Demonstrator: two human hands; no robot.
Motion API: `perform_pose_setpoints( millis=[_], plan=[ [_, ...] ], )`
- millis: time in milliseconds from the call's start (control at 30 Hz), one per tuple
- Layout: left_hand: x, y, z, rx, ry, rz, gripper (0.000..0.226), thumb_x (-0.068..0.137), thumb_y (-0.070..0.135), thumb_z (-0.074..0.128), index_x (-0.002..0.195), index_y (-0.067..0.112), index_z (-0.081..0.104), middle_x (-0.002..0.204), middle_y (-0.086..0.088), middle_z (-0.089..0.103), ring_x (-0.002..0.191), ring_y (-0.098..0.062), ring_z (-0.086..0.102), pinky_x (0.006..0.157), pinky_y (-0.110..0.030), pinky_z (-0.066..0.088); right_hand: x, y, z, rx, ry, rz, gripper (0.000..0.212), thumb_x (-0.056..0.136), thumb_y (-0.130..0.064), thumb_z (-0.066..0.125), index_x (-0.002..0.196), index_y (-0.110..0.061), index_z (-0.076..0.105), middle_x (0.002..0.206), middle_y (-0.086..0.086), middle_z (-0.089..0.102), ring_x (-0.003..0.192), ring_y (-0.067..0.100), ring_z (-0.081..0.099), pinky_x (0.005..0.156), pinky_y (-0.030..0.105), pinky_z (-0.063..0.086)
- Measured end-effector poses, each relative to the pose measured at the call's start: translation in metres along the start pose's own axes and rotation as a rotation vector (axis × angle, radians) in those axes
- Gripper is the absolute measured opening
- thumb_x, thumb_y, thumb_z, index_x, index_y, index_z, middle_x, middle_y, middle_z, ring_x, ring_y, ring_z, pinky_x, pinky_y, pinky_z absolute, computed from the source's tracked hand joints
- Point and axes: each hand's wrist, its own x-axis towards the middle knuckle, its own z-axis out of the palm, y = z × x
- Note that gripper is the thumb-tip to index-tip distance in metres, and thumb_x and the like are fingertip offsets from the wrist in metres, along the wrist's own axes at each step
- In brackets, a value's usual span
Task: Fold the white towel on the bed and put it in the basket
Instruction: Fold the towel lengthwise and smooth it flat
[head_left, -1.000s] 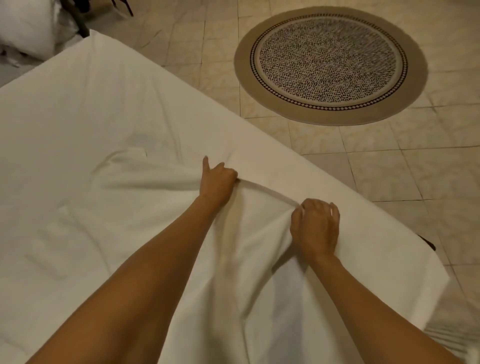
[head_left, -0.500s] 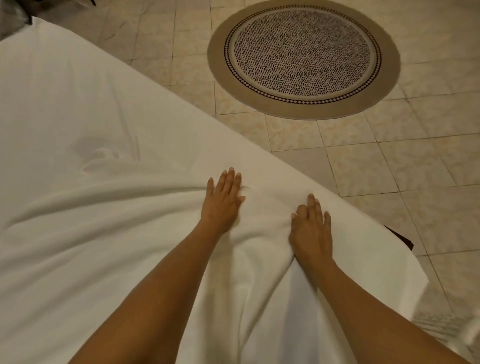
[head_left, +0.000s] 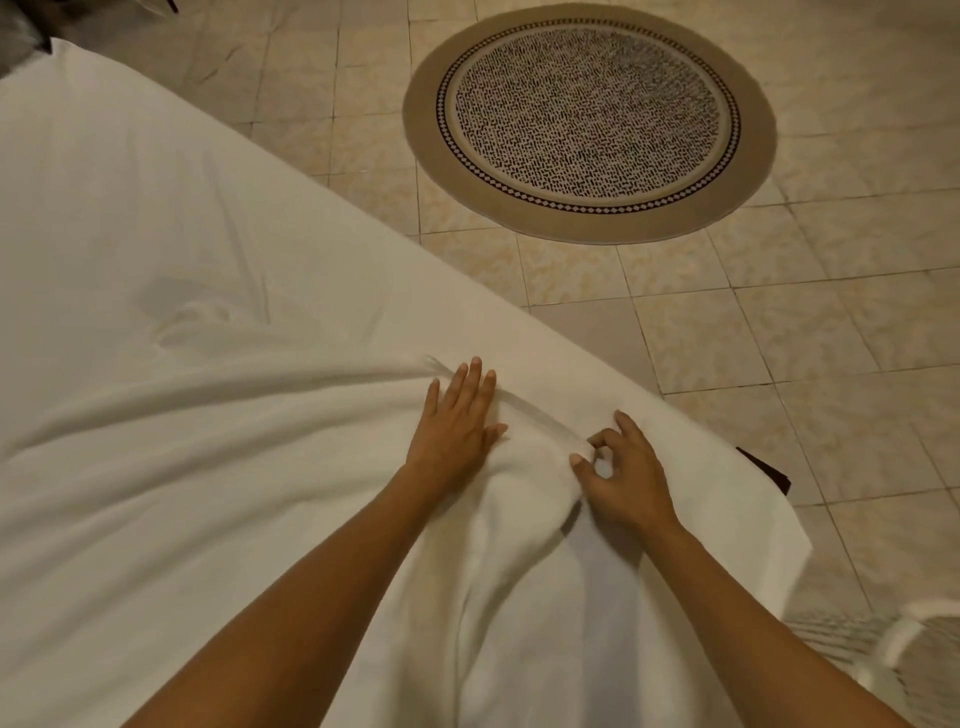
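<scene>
The white towel (head_left: 208, 467) lies spread over the bed (head_left: 130, 208), which is covered in a white sheet, and its far edge runs near the bed's right side. My left hand (head_left: 454, 426) presses flat on that far edge, fingers straight. My right hand (head_left: 621, 467) pinches the towel's edge between thumb and forefinger, a little to the right. A white basket (head_left: 893, 649) shows partly at the bottom right, blurred, on the floor beside the bed corner.
A round woven rug (head_left: 589, 122) with a dark patterned centre lies on the beige tiled floor (head_left: 805, 338) beyond the bed. A dark bed-frame corner (head_left: 769, 470) pokes out under the sheet at the right.
Both hands let go of their grip on the towel edge and flattened onto it; now the right hand has curled again into a pinch on the edge. The view has shifted slightly.
</scene>
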Motion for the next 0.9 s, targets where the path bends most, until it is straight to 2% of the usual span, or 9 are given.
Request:
perform_pose_setpoints(
  millis=[67,133,233,333,400,500,633,767,900],
  plan=[
    [-0.01,0.009,0.006,-0.025,-0.003,0.014,0.068,0.098,0.05,0.015,0.151,0.013,-0.006,0.16,-0.007,-0.012,0.148,-0.022,-0.009,0.119,-0.043,-0.002,0.0,0.003,-0.003,0.007,-0.038,0.027,0.004,0.087,-0.021,0.059,0.09,-0.023,0.057,0.154,0.003,0.025,0.139,0.02,0.026,0.104,0.027,0.025],
    [-0.017,0.015,0.012,-0.005,-0.006,0.031,0.071,0.092,0.051,0.007,0.15,0.014,-0.008,0.159,-0.007,-0.012,0.148,-0.022,-0.009,0.119,-0.042,-0.003,0.0,0.009,-0.004,-0.025,-0.14,0.029,0.018,0.086,-0.011,0.055,0.1,-0.021,0.059,0.155,0.002,0.019,0.141,0.02,0.02,0.108,0.029,0.022],
    [-0.021,0.02,0.016,0.017,-0.007,0.044,0.07,0.091,0.051,0.003,0.15,0.015,-0.01,0.159,-0.007,-0.014,0.148,-0.022,-0.01,0.119,-0.042,-0.003,0.003,0.013,-0.008,-0.115,-0.214,0.012,0.022,0.085,-0.012,0.06,0.105,-0.021,0.06,0.156,0.004,0.015,0.143,0.022,0.016,0.111,0.032,0.019],
    [-0.018,0.021,0.015,0.013,-0.016,0.028,0.066,0.099,0.048,0.016,0.15,0.014,-0.01,0.159,-0.008,-0.014,0.148,-0.021,-0.011,0.119,-0.043,-0.002,0.008,0.005,-0.014,-0.117,-0.145,0.032,0.006,0.084,-0.022,0.064,0.088,-0.018,0.062,0.148,0.004,0.034,0.136,0.025,0.028,0.106,0.035,0.027],
    [-0.013,0.019,0.013,0.031,-0.022,0.01,0.067,0.1,0.047,0.019,0.15,0.014,-0.01,0.159,-0.008,-0.014,0.148,-0.021,-0.011,0.119,-0.044,-0.001,0.01,-0.001,-0.02,-0.041,-0.083,0.068,0.011,0.084,-0.025,0.064,0.084,-0.015,0.062,0.129,0.002,0.053,0.121,0.024,0.045,0.092,0.028,0.034],
    [-0.008,0.018,0.009,0.052,-0.029,-0.005,0.067,0.1,0.046,0.019,0.15,0.012,-0.01,0.159,-0.009,-0.014,0.148,-0.021,-0.01,0.119,-0.044,-0.001,0.011,-0.009,-0.029,0.082,0.007,0.128,0.018,0.085,-0.028,0.064,0.084,-0.01,0.064,0.104,0.0,0.062,0.105,0.021,0.053,0.083,0.025,0.034],
    [-0.004,0.02,0.004,0.054,-0.015,-0.004,0.068,0.1,0.047,0.02,0.15,0.012,-0.01,0.159,-0.008,-0.015,0.148,-0.021,-0.011,0.119,-0.043,0.0,0.01,-0.002,-0.03,-0.331,0.129,0.037,0.031,0.088,-0.039,0.054,0.07,-0.014,0.058,0.089,0.003,0.061,0.098,0.026,0.05,0.089,0.036,0.032],
    [-0.002,0.019,0.006,0.07,-0.004,-0.002,0.069,0.099,0.048,0.019,0.15,0.012,-0.011,0.159,-0.008,-0.015,0.148,-0.021,-0.011,0.119,-0.042,-0.001,0.005,0.012,-0.013,-0.522,0.174,-0.001,0.031,0.093,-0.038,0.047,0.097,-0.01,0.06,0.111,0.009,0.058,0.107,0.028,0.047,0.095,0.038,0.032],
    [0.0,0.015,0.014,0.055,-0.046,-0.007,0.07,0.098,0.051,0.019,0.15,0.014,-0.012,0.159,-0.008,-0.014,0.148,-0.021,-0.01,0.119,-0.044,0.0,-0.005,0.023,0.015,-0.491,0.118,0.007,0.047,0.1,-0.03,0.027,0.144,-0.015,0.026,0.156,0.012,0.016,0.143,0.026,0.015,0.115,0.042,0.012]
  ],
)
